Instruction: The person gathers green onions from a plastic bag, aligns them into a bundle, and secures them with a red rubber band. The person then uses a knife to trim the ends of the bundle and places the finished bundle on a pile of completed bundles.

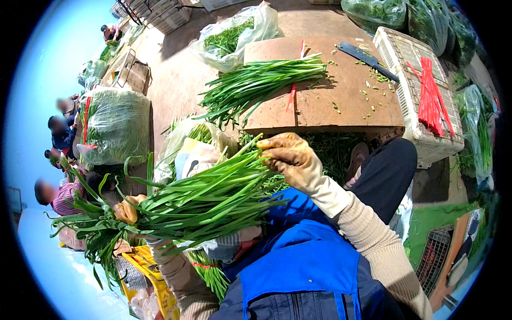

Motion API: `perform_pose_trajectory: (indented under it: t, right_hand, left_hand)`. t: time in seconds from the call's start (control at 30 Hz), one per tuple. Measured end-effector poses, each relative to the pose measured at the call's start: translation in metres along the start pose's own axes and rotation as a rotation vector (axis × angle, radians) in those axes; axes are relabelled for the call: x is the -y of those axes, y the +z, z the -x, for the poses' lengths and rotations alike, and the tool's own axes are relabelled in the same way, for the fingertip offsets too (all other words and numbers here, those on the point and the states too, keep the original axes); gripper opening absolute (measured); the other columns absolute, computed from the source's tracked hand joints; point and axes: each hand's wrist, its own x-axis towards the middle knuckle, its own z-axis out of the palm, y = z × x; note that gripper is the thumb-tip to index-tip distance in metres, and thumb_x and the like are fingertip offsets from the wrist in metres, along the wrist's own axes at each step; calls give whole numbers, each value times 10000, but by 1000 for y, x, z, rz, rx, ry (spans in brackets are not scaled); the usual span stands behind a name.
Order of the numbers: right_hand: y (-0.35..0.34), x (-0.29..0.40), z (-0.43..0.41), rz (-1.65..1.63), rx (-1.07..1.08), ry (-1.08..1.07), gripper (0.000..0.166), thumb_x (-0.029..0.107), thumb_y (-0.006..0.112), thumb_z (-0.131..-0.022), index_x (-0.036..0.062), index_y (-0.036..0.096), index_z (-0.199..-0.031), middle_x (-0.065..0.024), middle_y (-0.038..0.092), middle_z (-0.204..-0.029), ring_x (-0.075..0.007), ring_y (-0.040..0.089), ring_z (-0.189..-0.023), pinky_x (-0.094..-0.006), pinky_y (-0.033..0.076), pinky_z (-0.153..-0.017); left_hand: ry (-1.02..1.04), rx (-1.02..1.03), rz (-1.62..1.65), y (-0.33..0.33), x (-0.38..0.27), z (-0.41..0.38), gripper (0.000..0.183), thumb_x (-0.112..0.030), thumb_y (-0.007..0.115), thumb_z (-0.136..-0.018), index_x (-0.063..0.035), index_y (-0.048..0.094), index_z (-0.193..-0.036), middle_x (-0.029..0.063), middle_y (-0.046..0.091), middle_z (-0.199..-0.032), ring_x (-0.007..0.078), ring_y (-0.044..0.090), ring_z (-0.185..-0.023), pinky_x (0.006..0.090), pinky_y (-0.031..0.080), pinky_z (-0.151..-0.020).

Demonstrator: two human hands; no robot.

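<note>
A thick bundle of long green leafy stalks (208, 196), like garlic chives, spans the space before me. My gloved left hand (129, 209) is closed around it near its leafy end at the left. At the other end, my right hand (294, 156), in a stained rubber glove, has its fingertips at the pale stalk tips. Another bunch of green stalks (268, 78) lies on the wooden board (352, 104), across a red tie strip (292, 96). A cleaver (366, 60) with a dark handle rests at the board's right, its handle end at the crate, among cut stalk bits.
Red tie strips (430, 96) lie on a white plastic crate (422, 132) at the right. Plastic bags of greens stand around, one (238, 40) behind the board and a large one (120, 124) at the left. A yellow crate (154, 276) stands lower left. Several people sit at the far left.
</note>
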Motion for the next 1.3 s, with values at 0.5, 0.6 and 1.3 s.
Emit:
perform_pose_trajectory:
  t: [0.5, 0.6, 1.3]
  right_hand:
    - [-50, -58, 56, 691, 46, 15, 398, -39, 546, -627, 96, 610, -995, -63, 573, -662, -240, 538, -546, -325, 454, -529]
    - [-71, -66, 57, 1067, 762, 789, 267, 244, 645, -730, 108, 643, -960, -111, 646, -836, -272, 637, -804, -369, 507, -661]
    - [-6, -27, 14, -583, -33, 616, 214, 106, 535, -900, -17, 622, -1051, -57, 671, -857, -74, 575, -764, -191, 457, -713]
  left_hand:
    - [-99, 143, 9, 0, 4, 2, 284, -215, 686, -781, -164, 412, -724, -40, 448, -681, 119, 401, -598, 289, 407, -560]
    - [-37, 100, -8, 6, 0, 3, 228, -310, 533, -873, -137, 483, -733, 9, 504, -657, 161, 453, -529, 351, 441, -510]
    - [-253, 519, 190, -40, -23, -8, 316, -233, 460, -909, -31, 502, -671, 130, 583, -828, 329, 553, -823, 461, 490, -699]
